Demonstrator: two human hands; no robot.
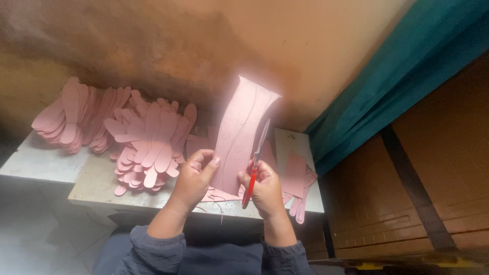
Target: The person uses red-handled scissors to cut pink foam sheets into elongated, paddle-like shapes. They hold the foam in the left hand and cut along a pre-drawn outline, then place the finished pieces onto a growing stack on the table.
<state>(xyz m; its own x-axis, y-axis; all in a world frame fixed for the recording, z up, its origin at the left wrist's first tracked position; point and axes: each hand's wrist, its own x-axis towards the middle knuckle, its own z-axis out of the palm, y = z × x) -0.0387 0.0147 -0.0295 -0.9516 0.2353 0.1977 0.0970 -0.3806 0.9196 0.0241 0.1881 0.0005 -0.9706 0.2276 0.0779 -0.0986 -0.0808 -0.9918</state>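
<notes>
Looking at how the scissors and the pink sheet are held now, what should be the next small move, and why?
Probably close the red-handled scissors along the drawn curve. The left hand holds the pink marked foam sheet upright, the right hand grips the scissors, and their blades lie against the sheet near a pencil line.

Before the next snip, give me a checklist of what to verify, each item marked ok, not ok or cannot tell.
1. Left hand has a grip on the lower edge of the pink sheet with drawn curved lines: ok.
2. Right hand holds the red-handled scissors: ok.
3. Blades lie against the sheet's right side, pointing up: ok.
4. Blades follow a drawn line: cannot tell, glare washes out the sheet.
5. Left thumb away from the blades: ok, it sits at the sheet's opposite edge.
6. Heap of cut pink shapes on the pale table lies apart from the hands: ok.
</notes>
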